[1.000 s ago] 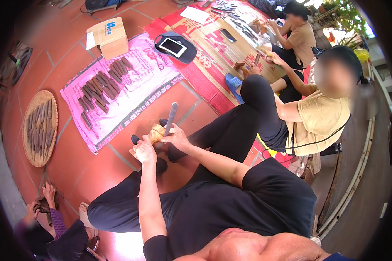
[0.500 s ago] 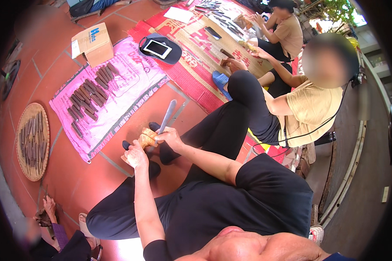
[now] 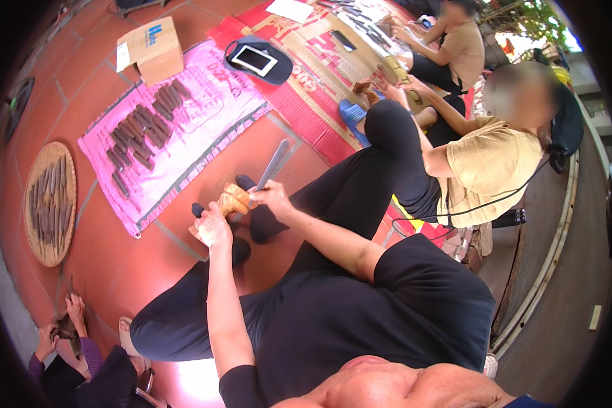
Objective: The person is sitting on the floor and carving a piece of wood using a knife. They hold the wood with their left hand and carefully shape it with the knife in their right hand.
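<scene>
My right hand (image 3: 272,197) is closed round the lower end of a long grey-bladed knife (image 3: 274,162), its blade slanting up and to the right. Just left of it, a ridged, tan-orange piece (image 3: 232,200) lies between my two hands; I cannot make out its exact kind. Curled fingers of my left hand (image 3: 213,226) grip the near left side of this piece. Both hands are above my dark-socked feet (image 3: 245,182), and the knife's lower end is beside the piece.
A pink sheet (image 3: 197,153) bears several dark brown sticks (image 3: 141,132). More lie in a round woven tray (image 3: 69,238) at left. A cardboard box (image 3: 158,51) and a cap (image 3: 279,64) with a phone stand beyond. To the right sits a co-worker (image 3: 489,160).
The knife has tilted further to the right, and my right hand has shifted slightly right and up. The tan-orange piece shows more of its ridged side. My left hand stays nearly in place.
</scene>
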Motion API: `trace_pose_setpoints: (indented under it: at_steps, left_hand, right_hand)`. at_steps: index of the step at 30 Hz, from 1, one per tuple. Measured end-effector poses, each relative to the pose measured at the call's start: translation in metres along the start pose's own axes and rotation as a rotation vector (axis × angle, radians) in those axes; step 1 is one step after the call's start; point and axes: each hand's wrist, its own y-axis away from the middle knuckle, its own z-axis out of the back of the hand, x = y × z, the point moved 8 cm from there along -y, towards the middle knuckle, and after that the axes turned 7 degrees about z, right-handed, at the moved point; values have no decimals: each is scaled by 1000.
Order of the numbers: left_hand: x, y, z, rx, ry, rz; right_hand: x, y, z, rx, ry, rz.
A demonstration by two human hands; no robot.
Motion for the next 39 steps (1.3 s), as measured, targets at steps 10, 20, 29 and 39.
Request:
trace_pose_setpoints:
  at_steps: [10, 20, 29, 39]
  left_hand:
    - [-1, 2, 14, 43, -67, -7]
    - [-3, -2, 1, 57, -46, -52]
    - [-1, 0, 15, 109, -48, -3]
    - [0, -2, 0, 64, -62, -21]
  right_hand:
    - [-20, 0, 1, 50, -3, 8]
    - [-12, 3, -11, 136, -3, 90]
    - [-8, 4, -13, 124, 80, 159]
    - [-8, -1, -21, 108, 0, 99]
